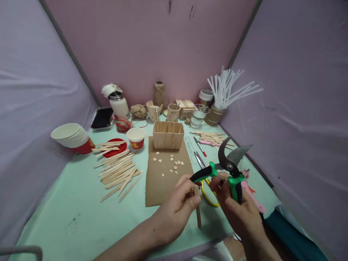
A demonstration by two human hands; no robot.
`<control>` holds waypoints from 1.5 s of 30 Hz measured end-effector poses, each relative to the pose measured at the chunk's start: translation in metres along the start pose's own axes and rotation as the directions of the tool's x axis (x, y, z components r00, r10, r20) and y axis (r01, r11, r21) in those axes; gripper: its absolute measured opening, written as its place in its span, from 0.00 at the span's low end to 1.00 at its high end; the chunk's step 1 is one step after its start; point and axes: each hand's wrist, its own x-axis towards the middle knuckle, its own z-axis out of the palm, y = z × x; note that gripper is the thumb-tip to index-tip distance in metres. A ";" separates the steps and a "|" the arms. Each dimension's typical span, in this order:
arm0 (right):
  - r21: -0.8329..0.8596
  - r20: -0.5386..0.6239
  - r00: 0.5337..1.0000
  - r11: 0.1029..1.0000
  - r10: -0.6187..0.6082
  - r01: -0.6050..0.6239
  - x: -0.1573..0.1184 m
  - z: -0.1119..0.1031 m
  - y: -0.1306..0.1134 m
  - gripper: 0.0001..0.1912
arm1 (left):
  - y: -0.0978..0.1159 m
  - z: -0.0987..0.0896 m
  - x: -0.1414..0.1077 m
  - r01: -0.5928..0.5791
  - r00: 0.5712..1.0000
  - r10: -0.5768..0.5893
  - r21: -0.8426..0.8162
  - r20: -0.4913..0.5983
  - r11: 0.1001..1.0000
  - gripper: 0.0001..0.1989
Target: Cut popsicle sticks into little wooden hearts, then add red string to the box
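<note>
Worktop (89, 214): pale green, pink and lilac sheeting behind and beside.
Box (168, 141): wooden sticks, walls standing, apparently assembled; on brown card (160, 190).
Clipped tips (175, 168): several, in front of box; some cutting evidently done.
Loose sticks (116, 170): many, left of box; seemingly unused stock.
Left hand (181, 204): fingers pinching one stick (199, 215), nearer than box, rightward; whether trimmed, hard to tell.
Right hand (240, 214): fingers wrapped round pruning shears (230, 166), blades parted, right of box.

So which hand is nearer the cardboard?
The left hand: in this view it overlaps the cardboard's near right corner. The right hand, holding the pruners, is farther off to the right.
</note>
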 end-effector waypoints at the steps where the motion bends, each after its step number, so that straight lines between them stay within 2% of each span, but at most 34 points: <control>1: 0.078 0.030 1.000 0.997 -0.002 0.000 -0.003 0.007 0.002 0.15 | 0.001 0.001 -0.006 0.001 1.000 -0.001 -0.009 -0.016 1.000 0.09; 3: 0.224 0.145 0.989 0.973 0.020 -0.052 -0.008 0.022 0.005 0.25 | -0.001 0.005 -0.017 0.004 0.998 -0.006 -0.035 -0.061 0.999 0.11; 5: 0.311 0.291 0.954 0.935 0.074 -0.168 -0.013 0.033 0.007 0.35 | -0.008 0.010 -0.026 0.000 0.993 -0.012 -0.097 -0.119 0.995 0.12; 8: 0.306 0.500 0.850 0.884 0.167 -0.354 -0.017 0.038 0.014 0.45 | -0.026 0.021 -0.036 -0.022 0.986 -0.018 -0.241 -0.166 0.970 0.11; 10: 0.273 0.561 0.808 0.881 0.181 -0.387 -0.017 0.033 0.021 0.49 | -0.036 0.029 -0.040 -0.020 0.986 -0.032 -0.304 -0.165 0.953 0.12; 12: 0.252 0.550 0.818 0.901 0.166 -0.353 -0.017 0.027 0.028 0.50 | -0.041 0.033 -0.042 0.005 0.987 -0.055 -0.321 -0.148 0.947 0.13; 14: 0.219 0.525 0.836 0.925 0.157 -0.312 -0.015 0.021 0.030 0.47 | -0.040 0.033 -0.040 0.045 0.989 -0.084 -0.293 -0.121 0.955 0.14; 17: 0.169 0.494 0.858 0.952 0.141 -0.254 -0.010 0.016 0.022 0.39 | -0.034 0.023 -0.034 0.076 0.989 -0.095 -0.167 -0.112 0.983 0.14; 19: 0.135 0.440 0.890 0.971 0.120 -0.198 -0.007 0.012 0.012 0.35 | -0.033 0.010 -0.028 0.082 0.977 -0.101 -0.101 -0.189 0.991 0.12; 21: 0.030 0.382 0.914 0.987 0.134 -0.157 -0.007 0.006 0.003 0.31 | -0.035 -0.003 -0.023 0.147 0.940 -0.174 -0.115 -0.292 0.982 0.11; 22: -0.066 0.368 0.915 0.987 0.162 -0.148 -0.008 0.004 -0.001 0.28 | -0.038 -0.009 -0.021 0.195 0.923 -0.235 -0.156 -0.305 0.968 0.11; 24: -0.302 0.360 0.902 0.945 0.238 -0.129 -0.012 0.001 -0.007 0.26 | -0.045 -0.019 -0.019 0.235 0.902 -0.304 -0.242 -0.306 0.941 0.11; 26: -0.499 0.348 0.888 0.861 0.300 -0.096 -0.017 0.003 -0.011 0.30 | -0.051 -0.023 -0.019 0.229 0.888 -0.327 -0.305 -0.323 0.924 0.12; 29: -0.679 0.302 0.888 0.732 0.345 -0.054 -0.024 0.014 -0.015 0.35 | -0.056 -0.022 -0.020 0.245 0.862 -0.362 -0.333 -0.355 0.910 0.12; 31: -0.766 0.268 0.890 0.642 0.369 -0.035 -0.028 0.022 -0.016 0.35 | -0.056 -0.020 -0.021 0.269 0.855 -0.377 -0.318 -0.355 0.909 0.10; 33: -0.819 0.257 0.887 0.573 0.382 -0.010 -0.030 0.027 -0.016 0.34 | -0.055 -0.019 -0.022 0.274 0.859 -0.371 -0.296 -0.353 0.915 0.10; 35: -0.835 0.288 0.876 0.550 0.388 0.031 -0.031 0.029 -0.014 0.34 | -0.054 -0.019 -0.023 0.259 0.865 -0.353 -0.285 -0.357 0.923 0.09; 39: -0.831 0.345 0.844 0.552 0.412 0.070 -0.032 0.029 -0.011 0.34 | -0.053 -0.021 -0.026 0.216 0.871 -0.317 -0.288 -0.374 0.933 0.07; 45: -0.822 0.354 0.823 0.568 0.444 0.047 -0.030 0.030 -0.013 0.34 | -0.052 -0.022 -0.029 0.225 0.881 -0.292 -0.215 -0.371 0.950 0.06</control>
